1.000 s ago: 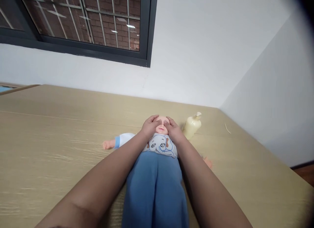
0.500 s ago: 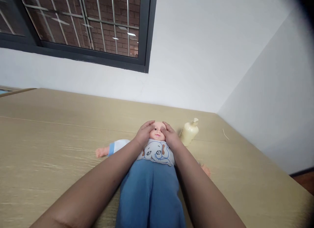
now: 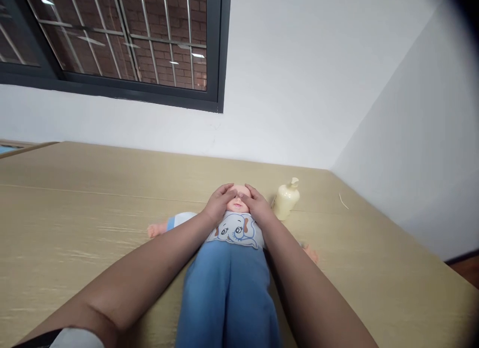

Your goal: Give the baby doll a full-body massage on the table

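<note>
A baby doll (image 3: 237, 230) in a white elephant-print top and blue trousers lies face up on the wooden table (image 3: 93, 228). Both hands cup its head. My left hand (image 3: 220, 202) is wrapped round one side, its thumb over the doll's face near the eye. On the other side, my right hand (image 3: 258, 204) holds the head the same way, with the thumb by the nose. The thumbs hide the doll's eyes; its mouth shows below them. The doll's arms stretch out sideways, partly hidden under my forearms.
A cream pump bottle (image 3: 286, 200) stands just right of my right hand. Farther right lies a thin pale strip (image 3: 343, 201). White walls (image 3: 277, 78) and a barred window (image 3: 149, 48) rise behind the table.
Both thumbs have moved inward over the doll's face, and the eye that showed before is now covered. The camera view has shifted slightly.
</note>
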The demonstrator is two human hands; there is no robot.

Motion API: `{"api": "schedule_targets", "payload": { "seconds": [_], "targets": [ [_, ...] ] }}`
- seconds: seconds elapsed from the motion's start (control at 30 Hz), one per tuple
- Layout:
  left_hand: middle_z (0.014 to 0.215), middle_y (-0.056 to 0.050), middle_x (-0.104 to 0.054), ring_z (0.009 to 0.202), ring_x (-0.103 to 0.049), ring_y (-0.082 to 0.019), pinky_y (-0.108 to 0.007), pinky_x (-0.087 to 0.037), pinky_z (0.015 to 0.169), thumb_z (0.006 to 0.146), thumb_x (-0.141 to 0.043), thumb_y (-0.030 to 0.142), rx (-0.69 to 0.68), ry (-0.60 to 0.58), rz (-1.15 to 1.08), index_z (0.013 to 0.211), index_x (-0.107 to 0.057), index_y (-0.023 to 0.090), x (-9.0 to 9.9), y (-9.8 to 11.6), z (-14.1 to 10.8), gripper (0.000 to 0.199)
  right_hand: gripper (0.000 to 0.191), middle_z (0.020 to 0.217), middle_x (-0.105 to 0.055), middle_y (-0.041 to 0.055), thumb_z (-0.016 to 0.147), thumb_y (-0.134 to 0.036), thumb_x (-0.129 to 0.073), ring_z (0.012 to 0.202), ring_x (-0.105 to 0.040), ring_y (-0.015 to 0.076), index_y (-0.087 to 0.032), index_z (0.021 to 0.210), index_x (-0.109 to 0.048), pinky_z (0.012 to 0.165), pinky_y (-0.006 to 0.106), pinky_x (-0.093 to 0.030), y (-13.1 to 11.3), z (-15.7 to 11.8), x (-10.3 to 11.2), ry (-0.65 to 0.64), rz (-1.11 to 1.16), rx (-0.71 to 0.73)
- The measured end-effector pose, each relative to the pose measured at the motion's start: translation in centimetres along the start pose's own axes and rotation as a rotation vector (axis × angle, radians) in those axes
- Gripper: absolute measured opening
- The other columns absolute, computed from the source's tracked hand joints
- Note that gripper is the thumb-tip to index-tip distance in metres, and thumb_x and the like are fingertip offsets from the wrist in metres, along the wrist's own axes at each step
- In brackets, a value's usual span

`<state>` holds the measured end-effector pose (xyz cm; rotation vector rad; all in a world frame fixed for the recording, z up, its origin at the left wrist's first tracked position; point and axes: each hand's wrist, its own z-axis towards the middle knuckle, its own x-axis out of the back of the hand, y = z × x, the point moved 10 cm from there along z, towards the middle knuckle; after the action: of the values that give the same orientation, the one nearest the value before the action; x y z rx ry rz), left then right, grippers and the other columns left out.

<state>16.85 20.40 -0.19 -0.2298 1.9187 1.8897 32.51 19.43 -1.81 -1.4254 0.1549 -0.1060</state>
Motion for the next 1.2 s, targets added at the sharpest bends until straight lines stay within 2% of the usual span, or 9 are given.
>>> {"api": "schedule_targets", "payload": {
  "seconds": [0.27, 0.47, 0.67, 0.8, 1.03, 1.2],
  "targets": [
    [0.108, -0.010, -0.072, 0.098, -0.068, -0.026, -0.038, -0.054, 0.089, 0.064, -0.085, 0.032, -0.019, 0.037, 0.067, 0.112, -0.067, 0.014, 0.7, 0.4, -0.1, 0.054, 0.057, 0.132, -0.068, 0.0054, 0.075, -0.042, -0.080, 0.132, -0.056, 0.0290, -0.027, 0.129, -0.067, 0.113, 0.046, -0.043, -0.4, 0.0, -0.5, 0.001, 0.015, -0.011],
    [0.104, -0.011, -0.073, 0.094, -0.069, -0.024, -0.039, -0.054, 0.090, 0.068, -0.083, 0.030, -0.003, 0.027, 0.038, 0.107, -0.070, 0.014, 0.9, 0.2, 0.2, 0.045, 0.054, 0.131, -0.069, 0.0050, 0.079, -0.040, -0.075, 0.128, -0.060, 0.0262, -0.027, 0.130, -0.065, 0.110, 0.046, -0.046, -0.3, -0.2, -1.0, -0.031, 0.108, -0.063],
    [0.114, -0.015, -0.072, 0.102, -0.070, -0.028, -0.041, -0.056, 0.091, 0.071, -0.075, 0.024, 0.034, 0.029, -0.009, 0.106, -0.072, 0.015, 1.5, -0.5, 1.1, 0.036, 0.056, 0.125, -0.072, 0.0052, 0.079, -0.032, -0.069, 0.110, -0.070, 0.0253, -0.027, 0.135, -0.061, 0.095, 0.045, -0.057, -0.2, -1.2, -0.8, -0.079, 0.208, -0.169],
    [0.119, -0.014, -0.071, 0.108, -0.068, -0.027, -0.039, -0.055, 0.095, 0.073, -0.072, 0.024, 0.013, 0.019, 0.004, 0.107, -0.072, 0.014, 1.4, -0.2, 1.0, 0.035, 0.058, 0.124, -0.072, 0.0047, 0.078, -0.029, -0.068, 0.103, -0.072, 0.0247, -0.028, 0.136, -0.061, 0.089, 0.043, -0.060, -0.2, -1.5, -0.6, -0.088, 0.209, -0.191],
    [0.118, -0.013, -0.072, 0.108, -0.067, -0.029, -0.039, -0.052, 0.095, 0.069, -0.081, 0.024, 0.003, -0.002, 0.100, 0.114, -0.070, 0.015, 0.5, 1.0, -0.1, 0.048, 0.057, 0.120, -0.072, 0.0039, 0.074, -0.036, -0.078, 0.116, -0.065, 0.0257, -0.029, 0.129, -0.064, 0.102, 0.042, -0.052, -0.6, -0.7, -0.8, -0.019, 0.109, -0.082],
    [0.113, -0.014, -0.073, 0.102, -0.070, -0.028, -0.039, -0.053, 0.093, 0.070, -0.083, 0.028, 0.022, -0.027, 0.110, 0.115, -0.069, 0.014, 0.1, 0.9, -0.2, 0.050, 0.051, 0.117, -0.073, 0.0044, 0.074, -0.040, -0.078, 0.114, -0.066, 0.0258, -0.027, 0.122, -0.066, 0.102, 0.042, -0.052, -0.4, -0.3, -0.7, 0.007, 0.087, -0.053]
  ]
}}
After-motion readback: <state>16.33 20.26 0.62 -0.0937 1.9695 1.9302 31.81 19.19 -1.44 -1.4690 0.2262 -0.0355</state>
